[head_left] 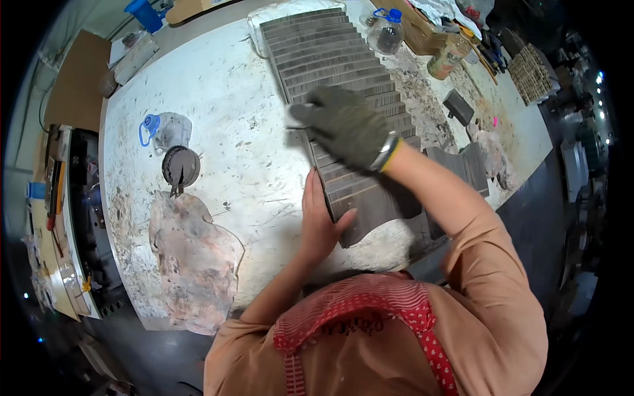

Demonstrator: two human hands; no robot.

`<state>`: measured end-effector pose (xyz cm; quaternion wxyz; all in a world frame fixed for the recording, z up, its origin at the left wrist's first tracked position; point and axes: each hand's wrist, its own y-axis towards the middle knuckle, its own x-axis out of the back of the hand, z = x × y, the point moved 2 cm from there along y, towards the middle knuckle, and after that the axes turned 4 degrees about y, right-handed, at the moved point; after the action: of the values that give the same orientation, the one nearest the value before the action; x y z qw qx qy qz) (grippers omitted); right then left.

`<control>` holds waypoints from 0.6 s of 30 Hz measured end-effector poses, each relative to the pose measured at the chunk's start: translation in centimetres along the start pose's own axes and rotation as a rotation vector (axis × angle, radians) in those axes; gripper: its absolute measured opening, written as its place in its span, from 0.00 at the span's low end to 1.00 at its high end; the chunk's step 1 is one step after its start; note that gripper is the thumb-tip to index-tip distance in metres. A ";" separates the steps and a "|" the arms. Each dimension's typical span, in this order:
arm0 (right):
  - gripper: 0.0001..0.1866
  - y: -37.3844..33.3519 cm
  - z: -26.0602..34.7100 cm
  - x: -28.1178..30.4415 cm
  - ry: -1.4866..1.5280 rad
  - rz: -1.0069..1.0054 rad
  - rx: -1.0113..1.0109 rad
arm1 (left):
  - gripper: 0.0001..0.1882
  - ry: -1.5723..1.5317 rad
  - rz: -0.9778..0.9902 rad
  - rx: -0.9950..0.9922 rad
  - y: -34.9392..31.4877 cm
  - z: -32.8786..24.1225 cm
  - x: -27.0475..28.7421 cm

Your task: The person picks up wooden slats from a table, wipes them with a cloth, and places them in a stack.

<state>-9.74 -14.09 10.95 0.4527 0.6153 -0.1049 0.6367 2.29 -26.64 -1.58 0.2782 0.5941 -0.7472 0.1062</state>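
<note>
A long row of dark grey, wavy-edged slabs (337, 69) runs away from me across the white table, overlapping like steps. My bare left hand (320, 221) lies against the row's near left corner, fingers straight along the side and thumb spread over the nearest slab. Above the left edge of the row is my right hand (347, 125) in a dark green-grey work glove. Its fingers are curled together, slightly blurred. A thin dark strip shows by the fingertips, but I cannot make out what it is.
To the left are a round pot of dark paste (180, 166), a clear jug with a blue handle (173, 129) and a stained cloth (195, 264). Another blue-capped jug (386, 36), a jar (449, 58) and a small dark block (458, 107) stand at the far right.
</note>
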 end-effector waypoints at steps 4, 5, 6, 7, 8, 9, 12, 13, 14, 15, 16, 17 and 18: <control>0.18 -5.8 -6.9 4.8 0.059 -0.037 -0.485 | 0.54 -0.024 -0.007 -0.016 0.0 0.1 0.0; 0.19 -7.0 -8.7 5.9 0.232 -0.016 -0.775 | 0.54 -0.010 -0.023 -0.038 0.0 0.1 -0.3; 0.19 -7.8 -10.0 6.5 0.227 -0.014 -0.774 | 0.54 -0.015 -0.026 -0.039 -0.2 0.0 -0.4; 0.20 -8.0 -10.6 7.1 0.033 -0.038 -0.678 | 0.55 -0.009 -0.031 -0.028 -0.2 0.1 -0.5; 0.20 -8.1 -11.0 7.5 -0.157 -0.061 -0.578 | 0.55 -0.002 -0.036 -0.017 -0.1 0.2 -0.5; 0.20 -8.4 -11.1 7.2 -0.165 -0.062 -0.578 | 0.55 -0.007 -0.037 -0.023 0.1 0.2 -0.4; 0.21 -7.8 -8.2 5.9 -0.073 0.035 -0.393 | 0.55 -0.063 0.018 -0.007 0.3 0.1 0.1; 0.21 -8.2 -8.9 6.5 -0.075 0.033 -0.401 | 0.53 -0.087 -0.005 -0.011 0.1 -0.1 0.3; 0.22 -8.6 -10.4 7.3 -0.126 0.045 -0.516 | 0.51 -0.106 -0.037 -0.011 0.1 -0.3 0.4; 0.23 -8.8 -11.3 7.7 -0.176 0.057 -0.630 | 0.51 -0.101 -0.039 -0.010 0.0 -0.2 0.4; 0.23 -8.1 -11.0 7.6 -0.169 0.056 -0.623 | 0.50 -0.074 -0.026 -0.003 -0.1 0.1 0.4; 0.21 -6.6 -10.3 7.6 -0.113 0.031 -0.571 | 0.48 -0.047 -0.019 0.007 -0.1 0.2 0.2; 0.20 -4.9 -9.3 7.3 -0.054 0.007 -0.518 | 0.48 -0.037 -0.031 0.014 -0.1 0.5 0.5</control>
<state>-11.48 -1.60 13.22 0.5900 0.4954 -0.2785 0.5735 2.12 -27.35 -1.74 0.2617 0.6094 -0.7423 0.0960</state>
